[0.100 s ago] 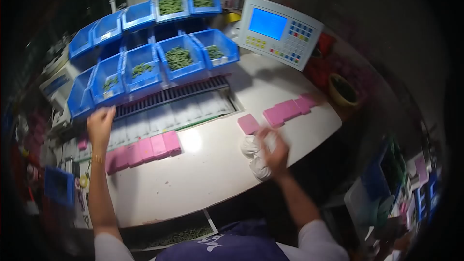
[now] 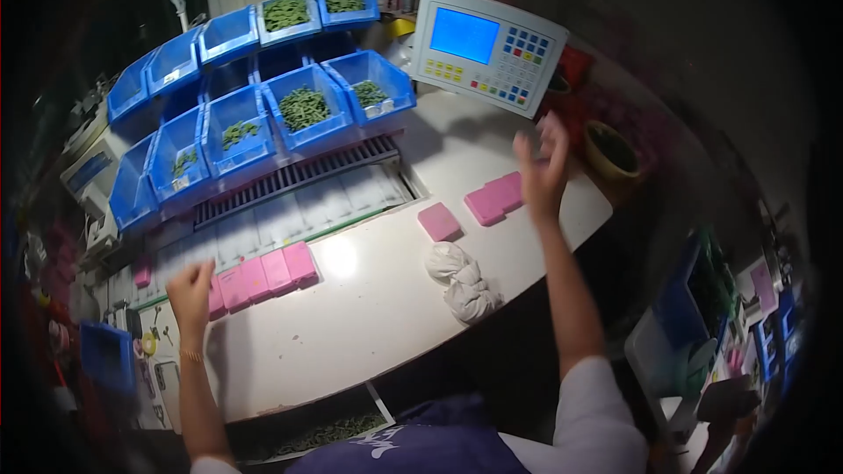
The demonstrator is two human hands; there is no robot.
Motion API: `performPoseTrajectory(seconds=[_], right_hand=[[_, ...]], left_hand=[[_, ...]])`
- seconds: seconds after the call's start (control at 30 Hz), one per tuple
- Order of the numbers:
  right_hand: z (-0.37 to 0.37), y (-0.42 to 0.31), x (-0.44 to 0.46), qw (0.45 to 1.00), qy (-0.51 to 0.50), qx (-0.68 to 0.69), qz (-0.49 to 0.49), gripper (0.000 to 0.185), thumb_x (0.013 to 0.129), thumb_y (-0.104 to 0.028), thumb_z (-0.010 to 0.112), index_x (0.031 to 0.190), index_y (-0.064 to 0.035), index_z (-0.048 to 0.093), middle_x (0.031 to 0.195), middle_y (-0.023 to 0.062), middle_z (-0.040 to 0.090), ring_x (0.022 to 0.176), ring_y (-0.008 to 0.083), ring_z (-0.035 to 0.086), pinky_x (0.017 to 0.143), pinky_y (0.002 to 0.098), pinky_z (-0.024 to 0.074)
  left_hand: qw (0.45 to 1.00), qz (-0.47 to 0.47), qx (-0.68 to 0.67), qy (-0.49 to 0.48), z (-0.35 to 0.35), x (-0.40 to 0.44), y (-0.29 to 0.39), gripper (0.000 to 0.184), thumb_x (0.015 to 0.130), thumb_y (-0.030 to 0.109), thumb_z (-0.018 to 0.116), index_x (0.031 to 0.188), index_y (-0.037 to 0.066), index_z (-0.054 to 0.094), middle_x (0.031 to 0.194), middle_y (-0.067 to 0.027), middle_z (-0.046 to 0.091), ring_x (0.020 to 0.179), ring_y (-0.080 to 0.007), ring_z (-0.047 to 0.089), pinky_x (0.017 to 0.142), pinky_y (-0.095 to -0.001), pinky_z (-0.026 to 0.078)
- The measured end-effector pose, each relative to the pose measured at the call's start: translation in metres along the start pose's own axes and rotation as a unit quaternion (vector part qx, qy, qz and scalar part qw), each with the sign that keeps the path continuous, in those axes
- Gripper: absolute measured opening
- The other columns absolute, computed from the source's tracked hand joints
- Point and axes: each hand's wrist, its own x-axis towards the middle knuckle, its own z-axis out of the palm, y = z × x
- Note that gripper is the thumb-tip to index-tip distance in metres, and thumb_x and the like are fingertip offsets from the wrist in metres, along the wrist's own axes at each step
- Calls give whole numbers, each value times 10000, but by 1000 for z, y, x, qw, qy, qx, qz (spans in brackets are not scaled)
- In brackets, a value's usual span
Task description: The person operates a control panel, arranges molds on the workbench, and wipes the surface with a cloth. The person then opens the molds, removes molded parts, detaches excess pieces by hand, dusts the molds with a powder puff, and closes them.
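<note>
My left hand (image 2: 190, 298) is closed, thumb against the fingers, at the left end of a row of flat pink blocks (image 2: 255, 279). Whatever it may hold is too small or hidden to make out. Over the right part of the table, my right hand (image 2: 544, 177) is raised with fingers apart and nothing visible in it. Beside and partly behind it lie several more pink blocks (image 2: 493, 198). A single pink block (image 2: 439, 223) rests a little to the left, just above a crumpled white cloth (image 2: 461, 285).
Two tiers of blue bins (image 2: 294, 127) stand at the back, several with small green pieces. A slatted grille (image 2: 299, 177) runs below them. A white control panel (image 2: 487, 48) with a lit screen stands at the back right, near a round bowl (image 2: 612, 149). A phone (image 2: 167, 379) lies at the left edge.
My left hand has come down from near the bins to the left pink row. My right hand has moved up and right, away from the white cloth, and its fingers have spread.
</note>
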Motion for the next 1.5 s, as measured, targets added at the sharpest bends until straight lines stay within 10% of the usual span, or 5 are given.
performPoseTrajectory(seconds=[0.2, 0.6, 0.87, 1.07, 1.5], right_hand=[[60, 79, 90, 993, -3, 38, 115, 706, 864, -348, 771, 1324, 52, 414, 1276, 249, 536, 1144, 361, 570, 969, 452, 461], [80, 83, 70, 987, 116, 27, 107, 771, 892, -294, 744, 1428, 76, 333, 1326, 280, 486, 1175, 375, 535, 1015, 445, 433], [54, -110, -147, 921, -371, 9, -119, 544, 858, -181, 722, 1352, -42, 540, 1427, 199, 504, 1387, 384, 412, 1153, 499, 307], [158, -143, -202, 891, -424, 113, -116, 515, 940, -309, 645, 1366, -37, 550, 1500, 205, 449, 1404, 389, 387, 1166, 492, 286], [132, -184, -229, 872, -473, 94, -86, 560, 1014, -374, 489, 1399, 31, 491, 1440, 219, 487, 1392, 405, 362, 1190, 462, 253]], left_hand=[[986, -143, -73, -53, -27, -98, 19, 238, 909, 155, 712, 824, -67, 717, 629, -16, 618, 597, -69, 520, 549, -262, 411], [993, -74, -72, -64, -20, -137, 35, 183, 894, 114, 712, 837, -60, 722, 711, -116, 696, 617, -154, 611, 616, -292, 484], [994, -34, 104, 9, -52, -97, 8, 370, 874, 96, 697, 1201, -60, 621, 1251, -231, 596, 1167, -393, 531, 1035, -456, 412], [963, -74, 260, 4, -39, -37, -81, 591, 989, 388, 555, 1409, -21, 484, 1488, -337, 387, 1364, -473, 388, 1149, -493, 318], [966, -31, 255, -21, -31, -100, -1, 514, 989, 324, 556, 1411, 35, 511, 1462, -305, 408, 1315, -466, 420, 1112, -491, 352]])
